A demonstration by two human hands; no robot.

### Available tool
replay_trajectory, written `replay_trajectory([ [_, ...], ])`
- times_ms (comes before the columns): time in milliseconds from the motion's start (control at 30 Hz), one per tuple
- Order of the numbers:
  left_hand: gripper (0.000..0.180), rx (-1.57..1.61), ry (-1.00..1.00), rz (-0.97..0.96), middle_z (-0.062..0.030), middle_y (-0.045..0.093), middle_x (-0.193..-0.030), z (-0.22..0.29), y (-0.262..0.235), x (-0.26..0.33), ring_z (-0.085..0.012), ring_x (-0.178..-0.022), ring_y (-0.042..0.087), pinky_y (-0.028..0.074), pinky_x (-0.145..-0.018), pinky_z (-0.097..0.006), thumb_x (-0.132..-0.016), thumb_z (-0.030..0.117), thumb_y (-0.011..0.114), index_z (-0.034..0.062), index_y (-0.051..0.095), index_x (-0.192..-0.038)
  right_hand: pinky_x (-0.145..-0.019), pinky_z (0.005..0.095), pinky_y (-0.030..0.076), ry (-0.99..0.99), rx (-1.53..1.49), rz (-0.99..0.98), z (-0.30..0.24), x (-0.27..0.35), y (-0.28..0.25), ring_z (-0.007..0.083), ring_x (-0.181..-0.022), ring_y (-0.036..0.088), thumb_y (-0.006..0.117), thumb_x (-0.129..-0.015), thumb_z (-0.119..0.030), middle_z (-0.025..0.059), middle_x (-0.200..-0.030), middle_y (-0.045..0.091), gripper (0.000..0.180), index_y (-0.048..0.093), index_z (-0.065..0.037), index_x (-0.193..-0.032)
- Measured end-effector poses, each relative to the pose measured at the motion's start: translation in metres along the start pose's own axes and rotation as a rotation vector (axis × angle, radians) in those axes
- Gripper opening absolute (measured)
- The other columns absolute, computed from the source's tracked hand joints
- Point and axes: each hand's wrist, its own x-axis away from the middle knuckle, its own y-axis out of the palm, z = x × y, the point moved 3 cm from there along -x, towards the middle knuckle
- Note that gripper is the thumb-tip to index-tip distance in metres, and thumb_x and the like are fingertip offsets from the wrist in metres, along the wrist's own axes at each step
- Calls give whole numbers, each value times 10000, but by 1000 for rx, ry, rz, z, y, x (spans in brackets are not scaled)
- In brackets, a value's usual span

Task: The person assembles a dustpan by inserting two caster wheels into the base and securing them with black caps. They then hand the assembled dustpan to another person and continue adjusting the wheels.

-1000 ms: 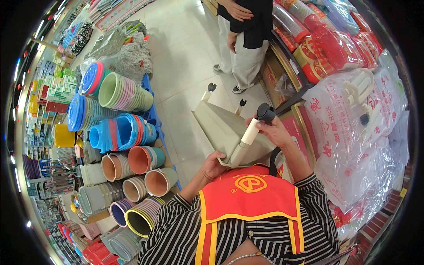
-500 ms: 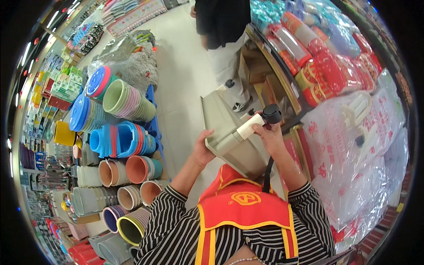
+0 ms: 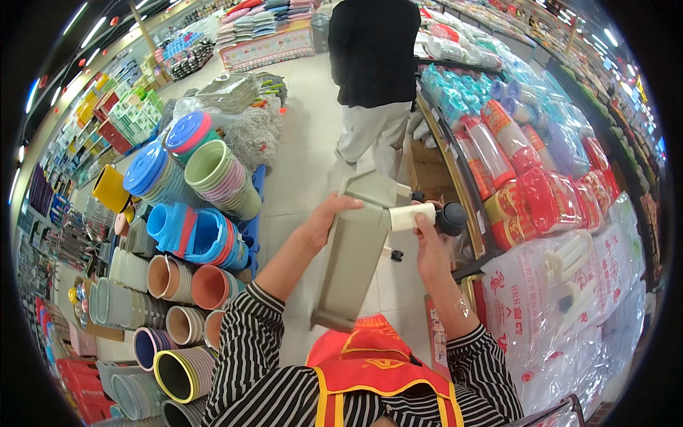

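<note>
I hold a long grey-beige plastic tray with small black wheels [image 3: 353,256] up in front of me, tilted on end. My left hand [image 3: 326,220] grips its upper left edge. My right hand [image 3: 430,245] is closed around a white cylindrical leg [image 3: 411,215] ending in a black caster wheel [image 3: 452,218], pressed against the tray's upper right corner. My striped sleeves and a red vest fill the lower edge.
Stacks of coloured plastic basins and pots [image 3: 193,235] line the floor at left. Shelves of wrapped goods in red, blue and clear plastic [image 3: 541,192] stand at right. A person in black top and light trousers [image 3: 373,78] stands in the aisle ahead.
I have lifted the tray higher and tipped it more upright, with the white leg now held level at its top corner. The view has tilted up, showing more of the aisle and the person.
</note>
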Motion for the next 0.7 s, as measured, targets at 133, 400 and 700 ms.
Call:
replay_trajectory([
  [133, 440, -61, 24, 93, -124, 646, -951, -5, -6, 23, -196, -833, 654, 541, -739, -320, -782, 225, 676, -53, 564, -1104, -756, 246, 456, 19, -46, 17, -3, 27, 18, 101, -959, 570, 684, -845, -110, 78, -1120, 630, 362, 507, -94, -1160],
  [400, 506, -21, 51, 174, -142, 630, -1031, -32, -9, 73, -196, -911, 635, 525, -786, -329, -758, 195, 730, -60, 538, -1151, -848, 272, 497, 122, -113, 58, 17, 85, 21, 136, -1037, 563, 654, -873, -111, 85, -1191, 566, 393, 453, -106, -1211],
  [700, 625, -128, -7, 139, -135, 606, -1040, -36, -9, 91, -192, -941, 610, 508, -829, -339, -692, 198, 813, -50, 483, -1162, -794, 288, 497, 71, 18, 78, 25, 123, 15, 131, -949, 576, 602, -905, -159, 52, -1060, 579, 363, 449, -97, -1229],
])
